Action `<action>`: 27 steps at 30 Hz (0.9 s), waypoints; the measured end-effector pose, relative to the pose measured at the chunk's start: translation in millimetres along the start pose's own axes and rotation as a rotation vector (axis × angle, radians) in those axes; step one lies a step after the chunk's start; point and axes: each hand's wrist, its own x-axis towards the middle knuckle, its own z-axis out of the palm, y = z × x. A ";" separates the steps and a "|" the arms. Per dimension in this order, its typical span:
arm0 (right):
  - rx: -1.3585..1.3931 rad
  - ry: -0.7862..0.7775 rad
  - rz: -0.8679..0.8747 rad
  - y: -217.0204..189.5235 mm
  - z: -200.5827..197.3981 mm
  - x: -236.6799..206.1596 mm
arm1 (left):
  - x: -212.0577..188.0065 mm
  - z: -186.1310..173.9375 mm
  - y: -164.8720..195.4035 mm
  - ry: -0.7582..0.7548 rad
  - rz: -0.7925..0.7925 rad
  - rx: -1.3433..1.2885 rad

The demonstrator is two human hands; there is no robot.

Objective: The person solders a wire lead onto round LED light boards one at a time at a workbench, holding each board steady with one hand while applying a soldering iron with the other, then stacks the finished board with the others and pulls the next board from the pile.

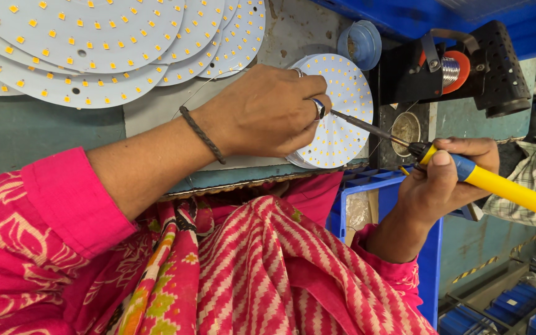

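Bright, even light; sharp focus, soft shadows, no glare.

White round boards [342, 111] carry a grid of yellow dots, the soldering iron [497, 183] is yellow and blue, the sleeve [44, 211] pink, the scarf [280, 267] red-and-white zigzag.

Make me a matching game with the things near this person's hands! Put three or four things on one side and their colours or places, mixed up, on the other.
Things:
1. soldering iron handle
2. round LED board
3. crate
4. left hand

Colours or places:
A. blue, under the right hand
B. resting on the round LED board
C. yellow with a blue grip
D. white with small yellow squares

Pairs: 1-C, 2-D, 3-A, 4-B
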 end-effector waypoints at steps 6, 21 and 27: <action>0.045 0.028 0.000 -2.4 3.1 -0.5 | -0.9 -2.1 1.5 0.033 0.013 0.003; -0.041 -0.054 -0.089 -6.4 6.7 1.4 | -1.0 -5.1 3.9 0.034 0.012 -0.116; 0.080 0.081 -0.034 -4.9 2.1 2.9 | -1.4 -4.5 5.4 0.038 0.027 -0.168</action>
